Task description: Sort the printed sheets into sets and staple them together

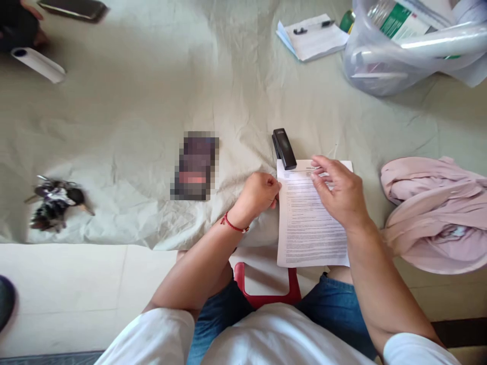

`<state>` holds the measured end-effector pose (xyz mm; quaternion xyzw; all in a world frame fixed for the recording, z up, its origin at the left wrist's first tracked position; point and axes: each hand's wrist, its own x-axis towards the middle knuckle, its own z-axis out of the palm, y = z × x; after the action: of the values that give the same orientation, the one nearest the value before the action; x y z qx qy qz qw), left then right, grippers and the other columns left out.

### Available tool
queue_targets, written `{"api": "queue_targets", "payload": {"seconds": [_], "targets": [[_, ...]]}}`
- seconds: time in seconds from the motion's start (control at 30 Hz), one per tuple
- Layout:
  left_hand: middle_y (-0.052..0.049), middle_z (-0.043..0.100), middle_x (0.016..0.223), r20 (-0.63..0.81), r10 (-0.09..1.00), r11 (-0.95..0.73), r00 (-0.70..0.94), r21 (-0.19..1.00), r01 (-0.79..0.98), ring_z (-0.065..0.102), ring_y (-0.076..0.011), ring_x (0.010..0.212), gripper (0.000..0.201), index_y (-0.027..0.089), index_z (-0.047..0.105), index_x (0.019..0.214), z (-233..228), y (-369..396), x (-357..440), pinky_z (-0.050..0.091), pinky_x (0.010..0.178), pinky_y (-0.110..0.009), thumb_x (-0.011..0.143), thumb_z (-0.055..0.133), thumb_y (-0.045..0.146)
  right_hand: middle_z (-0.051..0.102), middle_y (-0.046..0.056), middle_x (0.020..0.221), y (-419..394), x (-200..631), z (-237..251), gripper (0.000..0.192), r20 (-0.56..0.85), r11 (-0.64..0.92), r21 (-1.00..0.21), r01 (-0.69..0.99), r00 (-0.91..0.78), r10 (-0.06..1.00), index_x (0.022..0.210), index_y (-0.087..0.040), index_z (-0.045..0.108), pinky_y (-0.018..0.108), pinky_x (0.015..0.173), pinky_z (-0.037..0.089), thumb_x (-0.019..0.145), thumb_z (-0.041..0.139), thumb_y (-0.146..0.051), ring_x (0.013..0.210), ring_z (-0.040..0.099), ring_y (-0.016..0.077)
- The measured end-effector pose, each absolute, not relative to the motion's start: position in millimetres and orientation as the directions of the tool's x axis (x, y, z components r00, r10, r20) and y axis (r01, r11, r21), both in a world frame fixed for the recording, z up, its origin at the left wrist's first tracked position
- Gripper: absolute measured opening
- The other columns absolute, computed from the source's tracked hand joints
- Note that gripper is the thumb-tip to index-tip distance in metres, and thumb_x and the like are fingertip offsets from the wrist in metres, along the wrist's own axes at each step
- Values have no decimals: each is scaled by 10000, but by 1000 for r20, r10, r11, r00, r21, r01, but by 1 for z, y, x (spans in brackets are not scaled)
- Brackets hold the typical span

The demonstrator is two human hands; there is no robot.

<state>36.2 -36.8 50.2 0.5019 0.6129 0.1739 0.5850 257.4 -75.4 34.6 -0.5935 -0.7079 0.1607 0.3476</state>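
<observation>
A printed sheet of paper (312,228) lies at the table's near edge, its lower part reaching past the edge over my lap. My left hand (262,193) is closed at the sheet's left margin, its fingertips pinching the paper's edge. Over the upper right of the sheet is my right hand (338,190), thumb and fingers apart, with nothing seen between them. A small black stapler (285,148) lies at the paper's upper left corner, its near end overlapping that corner. Neither hand touches the stapler.
A blurred-out dark rectangular object (196,166) and a bunch of keys (57,203) lie leftward. Pink cloth (426,213) is on the right. Behind are folded papers (315,40) with a pen, and a plastic bag (380,76). Another person's hand (36,20) shows far left, near a phone (76,9).
</observation>
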Motion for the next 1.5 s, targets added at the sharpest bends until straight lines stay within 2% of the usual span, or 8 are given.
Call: {"api": "queue_targets", "payload": {"seconds": [0.13, 0.23, 0.37, 0.6, 0.97, 1.2, 1.37, 1.5], "targets": [[41, 556, 420, -549, 805, 418, 226, 794, 441, 463, -92, 449, 468, 211, 563, 562, 51, -36, 31, 344, 553, -263, 1003, 616, 62, 833, 77, 1273, -63, 249, 34, 556, 217, 255, -577, 776, -156, 964, 1632, -290, 652, 419, 855, 692, 1076, 643, -299, 868, 779, 213], [43, 562, 424, -549, 798, 390, 249, 785, 482, 459, -98, 457, 463, 214, 570, 563, 49, -37, 25, 333, 553, -278, 997, 601, 58, 820, 84, 1252, -48, 241, 41, 698, 69, 273, -487, 830, -274, 959, 1734, -290, 563, 406, 858, 666, 1049, 693, -273, 887, 765, 228], [48, 567, 428, -549, 785, 360, 287, 782, 509, 444, -102, 455, 455, 217, 573, 566, 45, -40, 20, 344, 566, -289, 991, 591, 56, 821, 87, 1182, -31, 227, 51, 596, -53, 300, -405, 864, -350, 935, 1681, -290, 636, 362, 839, 618, 1087, 637, -243, 975, 773, 250], [49, 578, 437, -566, 769, 344, 297, 758, 555, 474, -117, 461, 439, 227, 562, 590, 49, -50, 11, 377, 590, -297, 995, 580, 60, 860, 50, 1045, -44, 217, 57, 495, -81, 212, -498, 841, -289, 954, 1542, -241, 728, 350, 817, 599, 1068, 599, -176, 885, 784, 236], [58, 585, 440, -594, 753, 359, 281, 730, 581, 483, -114, 479, 414, 227, 588, 624, 52, -54, 9, 369, 576, -293, 997, 586, 46, 873, 54, 1236, -59, 236, 57, 460, -125, 182, -622, 761, -327, 937, 1518, -265, 733, 364, 894, 670, 1086, 604, -170, 1021, 855, 239], [41, 640, 479, -596, 755, 366, 274, 729, 578, 512, -119, 508, 379, 223, 618, 673, 50, -52, 9, 372, 575, -289, 1022, 593, 76, 852, 74, 1371, -54, 241, 46, 481, 20, 298, -612, 733, -362, 932, 1541, -269, 735, 407, 989, 675, 1089, 594, -181, 1136, 839, 251], [16, 702, 522, -609, 745, 378, 271, 721, 581, 542, -137, 544, 337, 224, 627, 713, 47, -52, 8, 398, 594, -292, 1031, 611, 113, 854, 79, 1134, -67, 238, 41, 494, 197, 339, -533, 775, -276, 941, 1586, -235, 698, 404, 854, 684, 1094, 646, -239, 928, 806, 237], [7, 712, 531, -607, 747, 376, 271, 722, 581, 528, -138, 547, 333, 223, 625, 702, 47, -52, 7, 393, 593, -292, 1014, 603, 108, 821, 131, 1433, -88, 229, 41, 421, 394, 362, -387, 848, -203, 896, 1522, -247, 746, 557, 1168, 628, 1145, 560, -225, 1347, 757, 327]]}}
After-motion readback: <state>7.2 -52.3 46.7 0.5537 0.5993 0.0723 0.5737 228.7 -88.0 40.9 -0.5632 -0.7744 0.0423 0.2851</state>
